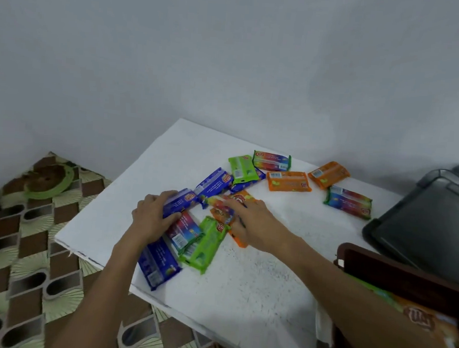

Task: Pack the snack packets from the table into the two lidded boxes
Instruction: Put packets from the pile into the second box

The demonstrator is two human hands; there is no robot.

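Glossy plastic-film snack packets [289, 181] lie on a white, matt, grainy table [242, 278], with a smooth dark-grey plastic lid [425, 228] and brown plastic box [406, 276] at right.

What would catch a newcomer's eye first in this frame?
Bright snack packets in blue, green, orange and rainbow wrappers lie scattered across the white table. Both hands reach into the nearer cluster: the left hand grips a blue packet, the right hand rests on orange ones.
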